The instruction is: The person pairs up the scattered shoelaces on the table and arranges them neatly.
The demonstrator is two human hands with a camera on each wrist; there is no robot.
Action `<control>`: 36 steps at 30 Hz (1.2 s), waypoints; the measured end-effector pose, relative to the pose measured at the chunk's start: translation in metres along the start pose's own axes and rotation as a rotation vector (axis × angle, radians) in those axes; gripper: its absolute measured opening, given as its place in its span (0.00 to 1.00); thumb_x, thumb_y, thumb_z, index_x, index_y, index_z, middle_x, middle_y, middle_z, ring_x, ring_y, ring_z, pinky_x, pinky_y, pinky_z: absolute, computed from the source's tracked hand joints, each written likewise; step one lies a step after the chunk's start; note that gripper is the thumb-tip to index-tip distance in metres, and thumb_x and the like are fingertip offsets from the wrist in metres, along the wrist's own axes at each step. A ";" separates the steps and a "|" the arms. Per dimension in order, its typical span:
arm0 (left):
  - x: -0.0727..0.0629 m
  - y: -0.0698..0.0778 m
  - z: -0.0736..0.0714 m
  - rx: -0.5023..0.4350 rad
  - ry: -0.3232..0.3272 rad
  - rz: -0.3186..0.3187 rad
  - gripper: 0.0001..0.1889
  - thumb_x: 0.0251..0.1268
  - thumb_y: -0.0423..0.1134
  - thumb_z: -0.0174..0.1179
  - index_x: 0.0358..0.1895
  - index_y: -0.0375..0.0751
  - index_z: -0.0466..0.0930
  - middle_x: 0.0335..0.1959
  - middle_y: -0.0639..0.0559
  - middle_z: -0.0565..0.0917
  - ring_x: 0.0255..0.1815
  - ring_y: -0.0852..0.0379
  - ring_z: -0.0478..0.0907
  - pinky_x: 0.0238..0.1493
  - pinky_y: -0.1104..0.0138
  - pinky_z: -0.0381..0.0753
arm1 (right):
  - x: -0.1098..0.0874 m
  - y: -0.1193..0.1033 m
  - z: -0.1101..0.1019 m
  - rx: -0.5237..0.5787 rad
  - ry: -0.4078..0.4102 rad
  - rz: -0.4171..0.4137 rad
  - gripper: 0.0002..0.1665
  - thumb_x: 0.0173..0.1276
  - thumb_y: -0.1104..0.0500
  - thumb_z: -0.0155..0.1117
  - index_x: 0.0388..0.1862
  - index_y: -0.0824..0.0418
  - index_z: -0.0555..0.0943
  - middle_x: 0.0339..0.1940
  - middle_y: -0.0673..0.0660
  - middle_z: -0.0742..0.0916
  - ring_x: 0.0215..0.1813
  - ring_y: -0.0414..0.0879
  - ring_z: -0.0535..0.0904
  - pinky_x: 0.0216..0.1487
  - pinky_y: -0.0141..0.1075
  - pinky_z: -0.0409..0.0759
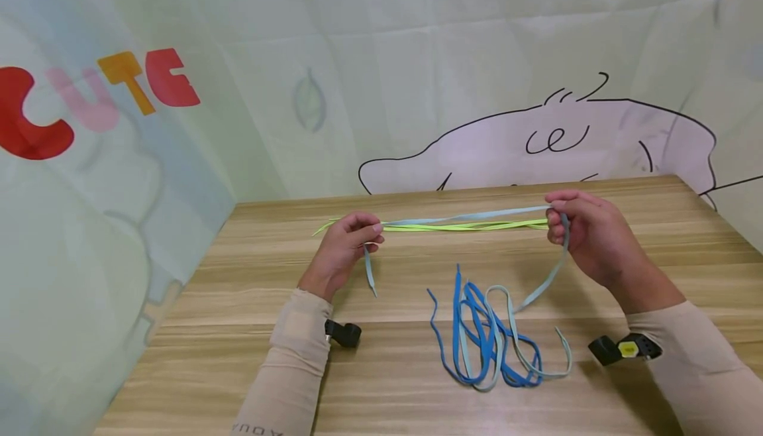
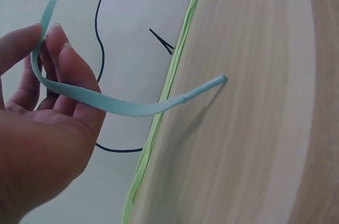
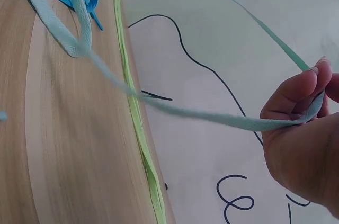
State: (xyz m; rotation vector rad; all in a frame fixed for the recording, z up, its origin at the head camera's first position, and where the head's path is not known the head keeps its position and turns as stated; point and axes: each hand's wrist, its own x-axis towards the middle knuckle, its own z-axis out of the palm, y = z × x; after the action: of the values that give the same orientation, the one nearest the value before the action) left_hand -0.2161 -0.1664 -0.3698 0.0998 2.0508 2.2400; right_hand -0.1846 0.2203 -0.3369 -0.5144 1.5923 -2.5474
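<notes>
I watch the left grip [image 1: 348, 247] pinch the light-blue lace [image 1: 495, 213] near its tip and the right grip [image 1: 592, 242] pinch it farther along, the span between nearly straight above the counter [image 1: 238, 363], near the green laces [image 1: 465, 227]. The remainder drops from the right grip to lie looped among the dark-blue lace [image 1: 491, 340]. I'd use a light, even pull, band flat, drawing slack gently lest those loops snag.

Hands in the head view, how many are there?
2: the left hand near one tip of the light blue lace, the right hand farther along it, both pinching it.
</notes>
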 end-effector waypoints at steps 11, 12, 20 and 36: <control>0.000 0.000 -0.001 -0.007 0.016 -0.007 0.05 0.68 0.30 0.63 0.44 0.39 0.79 0.38 0.50 0.79 0.37 0.57 0.82 0.39 0.70 0.81 | 0.001 0.000 -0.003 0.053 0.002 -0.017 0.14 0.79 0.69 0.46 0.43 0.63 0.82 0.30 0.54 0.82 0.27 0.41 0.76 0.29 0.30 0.77; 0.001 0.000 -0.001 -0.007 0.018 -0.008 0.05 0.69 0.30 0.63 0.44 0.38 0.79 0.38 0.50 0.79 0.37 0.57 0.82 0.39 0.69 0.81 | 0.001 0.000 -0.003 0.061 0.000 -0.020 0.15 0.79 0.70 0.46 0.42 0.64 0.82 0.30 0.54 0.83 0.27 0.41 0.77 0.29 0.30 0.77; 0.001 -0.002 -0.001 -0.015 0.023 -0.010 0.08 0.69 0.30 0.63 0.47 0.35 0.79 0.38 0.49 0.79 0.37 0.57 0.82 0.39 0.69 0.81 | 0.002 0.002 -0.005 0.063 0.002 -0.066 0.17 0.79 0.71 0.44 0.44 0.64 0.82 0.34 0.56 0.87 0.26 0.43 0.78 0.29 0.30 0.78; 0.001 -0.003 -0.002 -0.021 0.016 -0.013 0.12 0.70 0.31 0.61 0.52 0.29 0.76 0.38 0.50 0.80 0.37 0.58 0.82 0.39 0.69 0.81 | 0.003 0.000 -0.013 0.097 0.044 -0.064 0.16 0.79 0.70 0.44 0.49 0.65 0.81 0.41 0.58 0.89 0.27 0.44 0.79 0.29 0.31 0.79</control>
State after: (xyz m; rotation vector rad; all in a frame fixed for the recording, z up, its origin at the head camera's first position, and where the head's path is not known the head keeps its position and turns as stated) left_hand -0.2169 -0.1684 -0.3733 0.0674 2.0292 2.2612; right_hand -0.1912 0.2304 -0.3414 -0.5108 1.4790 -2.6848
